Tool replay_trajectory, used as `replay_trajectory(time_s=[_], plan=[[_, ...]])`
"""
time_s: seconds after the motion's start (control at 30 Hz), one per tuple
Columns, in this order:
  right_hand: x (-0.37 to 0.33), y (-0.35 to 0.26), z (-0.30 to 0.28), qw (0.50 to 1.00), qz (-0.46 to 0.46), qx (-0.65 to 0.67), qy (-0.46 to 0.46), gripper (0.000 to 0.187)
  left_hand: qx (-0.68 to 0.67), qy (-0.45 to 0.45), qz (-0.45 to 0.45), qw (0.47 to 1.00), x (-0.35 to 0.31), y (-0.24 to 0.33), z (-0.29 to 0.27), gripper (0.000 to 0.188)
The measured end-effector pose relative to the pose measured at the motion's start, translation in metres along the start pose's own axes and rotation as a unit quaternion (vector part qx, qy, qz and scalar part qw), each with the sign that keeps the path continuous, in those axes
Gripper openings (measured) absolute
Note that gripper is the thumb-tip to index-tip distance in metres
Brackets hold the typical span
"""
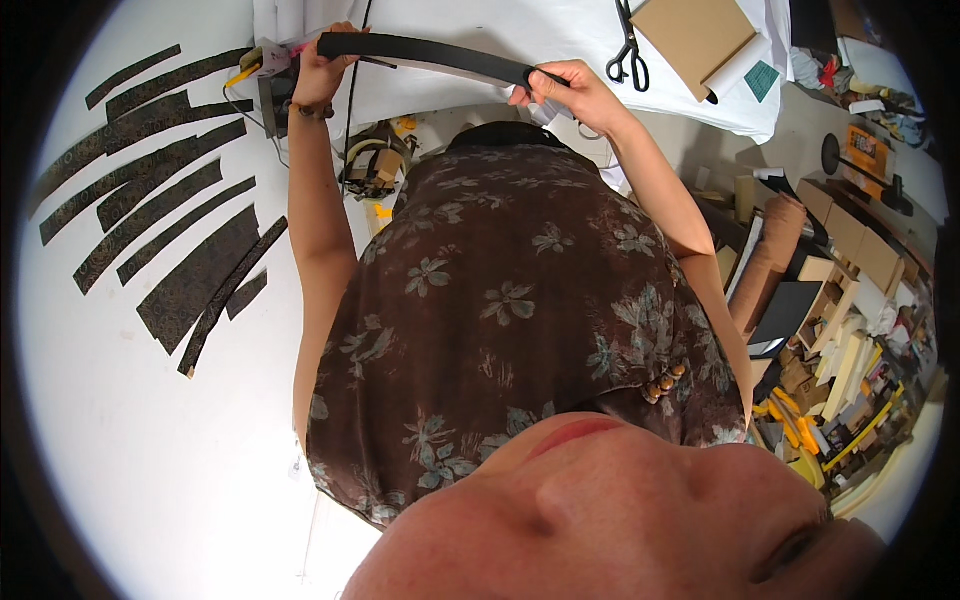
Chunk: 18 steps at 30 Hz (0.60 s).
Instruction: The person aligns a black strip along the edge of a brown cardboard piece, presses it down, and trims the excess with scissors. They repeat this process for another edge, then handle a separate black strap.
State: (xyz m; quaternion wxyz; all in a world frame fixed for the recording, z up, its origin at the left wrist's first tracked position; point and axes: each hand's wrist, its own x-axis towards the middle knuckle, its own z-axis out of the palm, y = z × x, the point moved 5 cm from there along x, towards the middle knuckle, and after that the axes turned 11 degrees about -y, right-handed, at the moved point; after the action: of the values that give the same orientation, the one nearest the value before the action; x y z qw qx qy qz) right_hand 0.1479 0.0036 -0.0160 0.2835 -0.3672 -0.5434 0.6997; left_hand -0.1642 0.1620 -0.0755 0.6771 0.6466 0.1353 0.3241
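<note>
A long, slightly curved black strip (430,52) is stretched between my hands above the white table. Its left end is gripped by my left hand (318,78), with the fingers wrapped round it. At the other end my right hand (568,92) pinches the strip between thumb and fingers. The strip looks flat and bendable; its material I cannot make out. Black-handled scissors (628,65) lie on the table to the right of my right hand, apart from it.
A brown cardboard piece (690,40) and a small green piece (761,82) lie on the white table (740,118). Several dark patterned strips (160,190) spread over a white surface at left. Boards and a brown roll (768,265) crowd the right side.
</note>
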Motion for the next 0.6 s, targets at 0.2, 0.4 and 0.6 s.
replay_trajectory(time_s=[0.2,0.4,0.6], plan=[[0.002,0.005,-0.003,1.0,-0.011,0.02,-0.004,0.04,-0.014,0.007,-0.007,1.0,0.002,0.005,0.004,0.014],[0.004,0.011,-0.005,0.999,-0.003,0.032,0.001,0.04,-0.02,0.013,-0.014,1.0,0.001,0.0,0.0,0.014],[0.008,0.013,-0.003,0.999,0.0,0.046,0.008,0.04,-0.03,0.001,-0.012,0.999,0.003,0.0,-0.001,0.014]])
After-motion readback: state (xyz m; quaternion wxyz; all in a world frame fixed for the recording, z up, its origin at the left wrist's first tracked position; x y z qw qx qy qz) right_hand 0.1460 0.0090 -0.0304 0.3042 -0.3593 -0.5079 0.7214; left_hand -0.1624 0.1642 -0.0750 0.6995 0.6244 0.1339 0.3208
